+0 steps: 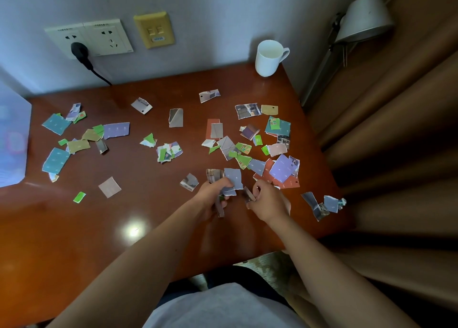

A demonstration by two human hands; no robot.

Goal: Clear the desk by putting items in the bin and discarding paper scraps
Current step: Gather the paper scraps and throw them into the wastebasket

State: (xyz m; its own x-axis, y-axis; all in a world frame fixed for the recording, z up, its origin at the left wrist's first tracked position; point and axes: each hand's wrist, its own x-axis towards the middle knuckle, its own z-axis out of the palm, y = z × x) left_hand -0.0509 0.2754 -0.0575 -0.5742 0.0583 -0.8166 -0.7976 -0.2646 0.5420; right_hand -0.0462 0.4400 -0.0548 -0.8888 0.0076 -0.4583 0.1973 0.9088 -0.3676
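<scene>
Grey shirt fabric [223, 308] fills the bottom edge, and two bare forearms reach out from it over the glossy red-brown wooden desk [99, 228].

The left hand [213, 198] has its fingers curled round a small bundle of grey-lilac paper scraps [233, 180]; how many pieces it holds cannot be told. Just beside it, the right hand [269, 201] pinches one small brownish paper scrap [249, 195] between thumb and fingertips.

Near the left hand's side lie one bright green scrap [79, 196] and one pale pink square scrap [109, 187], each alone. At the desk's right edge sits a little cluster of about four grey scraps [319, 205].

Beyond the hands, dozens of torn coloured paper scraps [247, 151] are scattered across the desk, thickest on the right, many overlapping and so not countable.

One translucent plastic bin [13, 134], blurred, stands at the desk's left edge. One white ceramic mug [269, 58] stands upright in the far right corner.

On the wall behind are two white sockets [109, 37], one black plug [79, 51] in the left one, one yellow wall plate [154, 29], and one white metal lamp [364, 17].
</scene>
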